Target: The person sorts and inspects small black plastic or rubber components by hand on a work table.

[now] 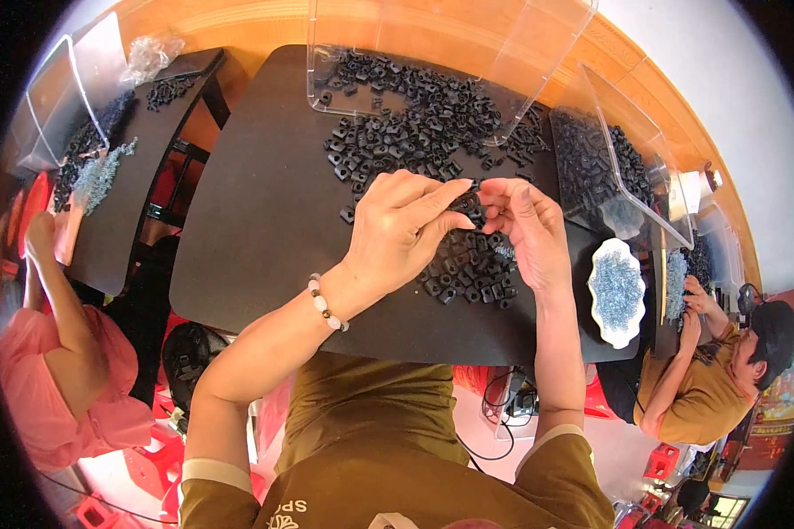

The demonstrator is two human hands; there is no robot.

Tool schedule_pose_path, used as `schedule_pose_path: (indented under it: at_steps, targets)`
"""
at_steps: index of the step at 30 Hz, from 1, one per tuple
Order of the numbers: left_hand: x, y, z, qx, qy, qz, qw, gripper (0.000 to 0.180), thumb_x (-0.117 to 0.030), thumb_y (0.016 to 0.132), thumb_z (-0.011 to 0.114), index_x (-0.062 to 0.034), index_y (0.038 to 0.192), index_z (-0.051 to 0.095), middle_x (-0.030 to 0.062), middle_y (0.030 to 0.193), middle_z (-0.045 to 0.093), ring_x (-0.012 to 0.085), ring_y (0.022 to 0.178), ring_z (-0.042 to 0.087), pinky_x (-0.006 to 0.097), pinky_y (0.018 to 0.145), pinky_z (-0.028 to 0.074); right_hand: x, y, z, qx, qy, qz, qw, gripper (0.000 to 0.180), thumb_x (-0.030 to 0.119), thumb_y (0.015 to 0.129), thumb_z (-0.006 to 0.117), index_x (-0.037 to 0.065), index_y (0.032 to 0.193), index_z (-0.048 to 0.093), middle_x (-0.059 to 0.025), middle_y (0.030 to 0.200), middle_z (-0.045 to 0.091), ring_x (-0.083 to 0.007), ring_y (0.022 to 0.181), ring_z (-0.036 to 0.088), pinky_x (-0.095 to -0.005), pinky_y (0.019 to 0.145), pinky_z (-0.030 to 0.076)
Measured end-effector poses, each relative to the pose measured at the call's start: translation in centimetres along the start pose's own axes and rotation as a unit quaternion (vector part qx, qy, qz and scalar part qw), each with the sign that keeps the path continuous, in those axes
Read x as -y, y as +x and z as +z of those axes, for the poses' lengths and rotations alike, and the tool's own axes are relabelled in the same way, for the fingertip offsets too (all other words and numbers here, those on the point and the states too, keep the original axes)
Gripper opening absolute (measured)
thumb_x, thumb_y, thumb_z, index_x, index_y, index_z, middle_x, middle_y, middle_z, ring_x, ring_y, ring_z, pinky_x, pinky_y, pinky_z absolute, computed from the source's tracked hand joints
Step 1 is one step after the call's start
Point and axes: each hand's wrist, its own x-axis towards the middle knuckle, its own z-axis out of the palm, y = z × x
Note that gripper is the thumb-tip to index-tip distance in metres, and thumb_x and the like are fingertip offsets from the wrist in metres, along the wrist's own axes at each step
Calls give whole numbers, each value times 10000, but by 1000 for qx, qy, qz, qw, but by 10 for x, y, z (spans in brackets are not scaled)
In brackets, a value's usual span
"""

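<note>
One black part [470, 209] is up between my hands, above the dark table [256, 194]. My left hand [408, 214] pinches it, thumb and forefinger on its left side; my right hand [531, 231] has fingertips at the other side — how firmly they press, I cannot tell. Just nearer than the grip lies a small heap [468, 275]; beyond it, a wider spread [397, 141] reaches into a clear bin [310, 75]. Right of the grip are a second bin [657, 216] and a white dish [620, 339] of blue bits [616, 286]. Well apart, left and right, two people work — one in pink [71, 379], one capped [710, 388].
</note>
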Motion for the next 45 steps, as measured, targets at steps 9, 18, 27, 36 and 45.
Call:
schedule_pose_path:
  at_steps: [9,18,27,36,45]
  targets:
    - [1,0,-1,20,20,35,999,384,-170,700,806,-77,1061,714,33,824,657,204,744,583,330,673,430,2,-2,4,11,-117,-44,992,341,340,982,592,8,1002,669,-30,872,665,-66,800,589,-219,702,479]
    - [2,0,2,6,-104,-94,990,280,-69,805,741,-32,1080,703,94,726,631,216,591,573,317,575,469,22,-1,-10,-142,-215,-197,946,122,147,923,683,26,942,676,3,864,667,-38,780,581,-189,694,468]
    - [2,3,2,-7,-125,-143,982,261,22,856,624,-1,1104,699,63,692,601,96,599,569,238,576,472,65,22,-125,-428,-518,-273,689,182,182,895,683,24,981,709,-116,840,706,-223,746,659,-329,746,515]
    - [2,3,0,48,-97,-207,972,224,-9,893,624,-21,1099,712,29,776,637,79,690,566,233,658,470,48,0,-60,-233,-506,-258,789,99,154,876,700,86,946,714,-96,892,709,-230,831,664,-331,744,515]
    - [8,0,4,77,-89,-183,976,221,-2,856,612,-11,1050,719,91,855,659,144,646,587,267,587,474,-9,20,-54,15,-587,-148,796,135,73,847,642,41,975,669,-133,907,661,-324,930,587,-418,813,484]
